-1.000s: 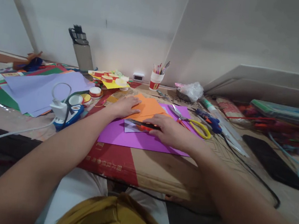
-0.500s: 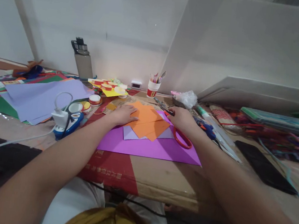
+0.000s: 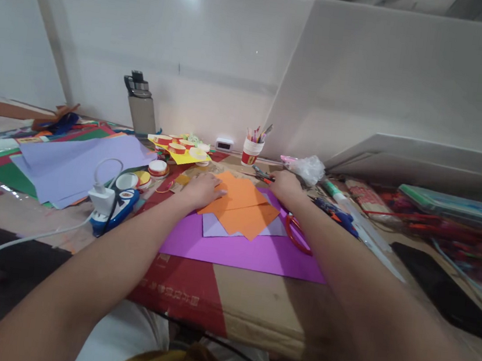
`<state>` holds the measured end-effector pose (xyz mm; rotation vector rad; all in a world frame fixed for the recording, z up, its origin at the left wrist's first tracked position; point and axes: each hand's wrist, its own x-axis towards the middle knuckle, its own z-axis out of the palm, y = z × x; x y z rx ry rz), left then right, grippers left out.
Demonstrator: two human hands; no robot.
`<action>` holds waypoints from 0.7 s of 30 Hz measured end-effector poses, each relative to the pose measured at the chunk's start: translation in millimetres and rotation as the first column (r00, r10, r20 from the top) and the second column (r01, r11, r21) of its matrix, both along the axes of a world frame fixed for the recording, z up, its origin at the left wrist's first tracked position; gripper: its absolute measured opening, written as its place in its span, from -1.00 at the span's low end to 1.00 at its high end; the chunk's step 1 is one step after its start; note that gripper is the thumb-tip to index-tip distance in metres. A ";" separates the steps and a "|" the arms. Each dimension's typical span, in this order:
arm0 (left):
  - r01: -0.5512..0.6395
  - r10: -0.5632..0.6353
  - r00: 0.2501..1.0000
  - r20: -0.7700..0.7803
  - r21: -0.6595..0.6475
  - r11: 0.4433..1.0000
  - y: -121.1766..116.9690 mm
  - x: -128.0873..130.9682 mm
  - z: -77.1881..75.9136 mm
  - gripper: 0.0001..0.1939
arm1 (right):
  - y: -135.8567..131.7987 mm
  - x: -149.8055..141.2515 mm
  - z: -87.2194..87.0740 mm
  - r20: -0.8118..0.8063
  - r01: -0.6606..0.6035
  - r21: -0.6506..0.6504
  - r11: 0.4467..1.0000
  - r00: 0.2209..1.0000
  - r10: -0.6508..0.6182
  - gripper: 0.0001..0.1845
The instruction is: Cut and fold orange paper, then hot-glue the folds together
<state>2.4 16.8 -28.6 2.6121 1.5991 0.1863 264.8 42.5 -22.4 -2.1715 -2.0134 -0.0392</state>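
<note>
Several overlapping orange paper sheets (image 3: 240,207) lie on pale lilac paper (image 3: 220,228), over a larger purple sheet (image 3: 236,256). My left hand (image 3: 202,191) rests at the left edge of the orange sheets, fingers stretched out and apart. My right hand (image 3: 284,187) is low over the table beyond their upper right corner, its fingers mostly hidden behind the hand. A dark metal tool (image 3: 263,175) shows beside its fingertips; whether they grip it is unclear. Scissors with a red handle (image 3: 296,237) lie partly under my right forearm on the purple sheet.
A paper cup of pens (image 3: 252,150) and a small digital clock (image 3: 224,144) stand at the back. To the left are a bottle (image 3: 142,111), lilac sheets (image 3: 80,164), tape rolls (image 3: 158,168) and a blue power strip (image 3: 120,212). A black phone (image 3: 447,291) lies right.
The view has tilted up slightly, so everything sits lower in the picture. My right hand has shifted slightly away from the scissors toward the back. My left hand stays at the orange sheets.
</note>
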 end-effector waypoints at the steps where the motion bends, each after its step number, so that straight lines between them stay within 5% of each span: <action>1: -0.019 0.019 1.000 -0.012 0.010 1.000 0.4 -0.4 0.0 -0.49 | 1.4 1.6 0.4 0.010 0.026 0.000 1.000 1.000 -0.026 -0.66; 6: -0.065 0.067 0.995 -0.077 0.018 0.998 -0.1 -1.2 2.1 -0.38 | -3.8 5.5 4.3 0.019 0.047 0.075 0.996 0.999 -0.049 -0.68; 11: -0.149 0.151 0.986 -0.071 0.040 0.988 1.2 -1.5 3.0 -0.33 | -36.3 -21.9 8.3 -0.034 -0.149 0.158 0.976 0.987 0.156 -0.63; 16: -0.136 0.135 0.991 0.023 0.026 0.990 4.7 -7.1 4.4 -0.43 | -82.5 -62.3 0.1 -0.068 -0.513 0.138 0.847 0.848 0.525 -0.51; 21: -0.202 0.202 0.974 0.101 -0.013 0.979 7.6 -12.9 8.4 -0.50 | -109.4 -80.6 -12.4 -0.126 -0.566 0.049 0.823 0.814 0.567 -0.24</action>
